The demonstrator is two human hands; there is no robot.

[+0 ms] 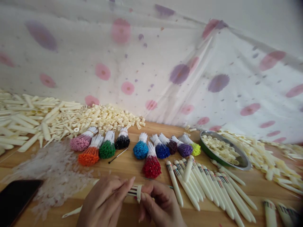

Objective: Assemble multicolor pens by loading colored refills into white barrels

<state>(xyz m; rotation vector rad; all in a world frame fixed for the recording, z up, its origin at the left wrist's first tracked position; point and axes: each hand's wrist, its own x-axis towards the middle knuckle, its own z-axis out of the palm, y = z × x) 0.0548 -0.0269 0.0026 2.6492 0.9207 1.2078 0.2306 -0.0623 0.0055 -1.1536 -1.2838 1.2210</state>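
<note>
My left hand (104,200) and my right hand (161,203) meet at the near edge, both closed on one cream slotted pen part (135,191). Dark strips show in its slots, and a ring-like end lies against my right thumb. My left fingers cover its other end. Just beyond the hands stand bundles of pen refills, among them a red bundle (151,164), an orange bundle (89,154) and a light blue bundle (140,146). A single black-tipped refill (118,155) lies apart on the wooden table. Behind my right hand, a thin refill partly shows.
Multicolour pens (208,186) lie in a row at right. Beyond them is a metal bowl (245,164) of cream rings. Pen barrels (26,119) and small slotted pieces (111,115) are heaped at back left. Clear plastic pieces (56,173) lie by a phone (19,200).
</note>
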